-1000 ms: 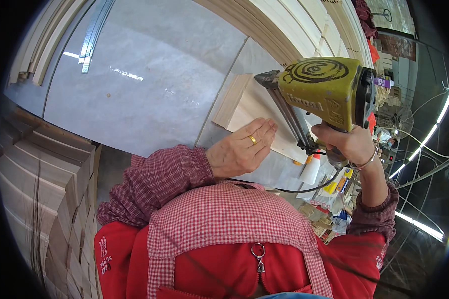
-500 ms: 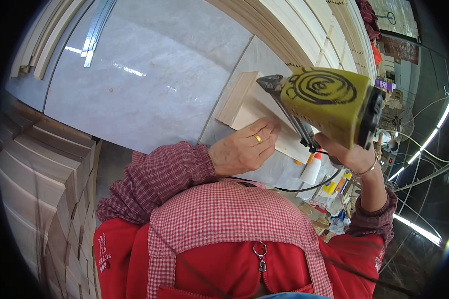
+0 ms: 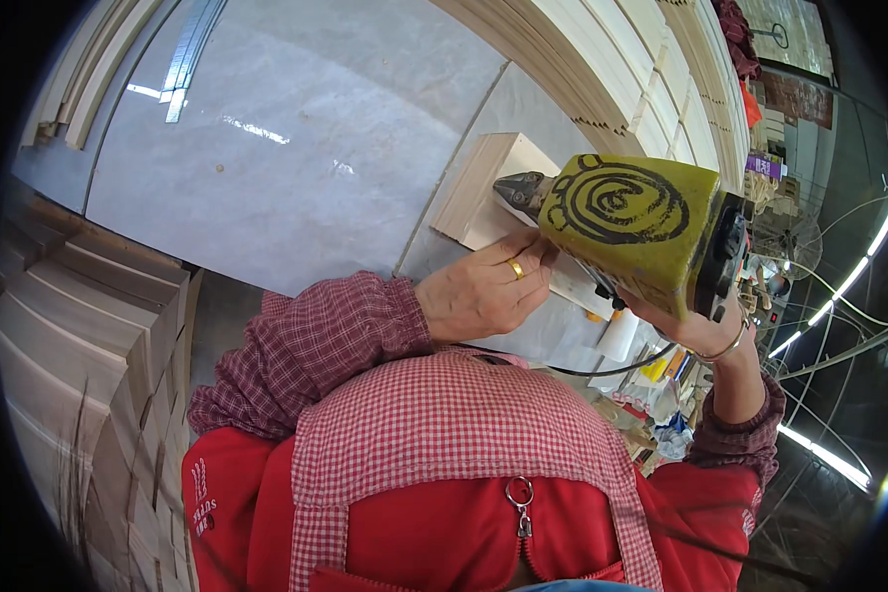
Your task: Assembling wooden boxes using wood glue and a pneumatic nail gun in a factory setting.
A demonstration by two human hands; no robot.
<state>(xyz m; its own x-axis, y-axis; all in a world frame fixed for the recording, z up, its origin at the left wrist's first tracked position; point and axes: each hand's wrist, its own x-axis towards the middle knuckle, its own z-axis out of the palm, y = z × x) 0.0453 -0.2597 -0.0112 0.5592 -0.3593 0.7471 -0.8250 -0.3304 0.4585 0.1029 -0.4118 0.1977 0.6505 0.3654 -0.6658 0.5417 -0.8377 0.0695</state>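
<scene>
In my right hand [image 3: 699, 324] is a yellow-green air nail gun [image 3: 627, 212] with a black spiral drawn on its top. The fingers close round its handle, partly hidden below the body. Its dark nose [image 3: 515, 192] points left, over the pale wooden piece [image 3: 476, 192] on the table; whether the two touch I cannot tell. My left hand [image 3: 485, 293], a gold ring on one finger, is closed at the near side of that wooden piece, fingertips partly hidden by the gun. A black hose [image 3: 602, 374] runs below the gun, in front of my apron.
Tall stacks of pale wooden strips [image 3: 602, 74] stand at the far side of the grey table [image 3: 286, 178]. Shiny metal nail strips [image 3: 189, 59] and more wood strips [image 3: 94, 64] lie far left. Stacked boards [image 3: 59, 335] rise at left. A white bottle [image 3: 618, 335] stands near the gun.
The nail gun has moved slightly left and lower, its nose now nearer the wooden piece's middle. My left hand has stayed nearly still at the wood.
</scene>
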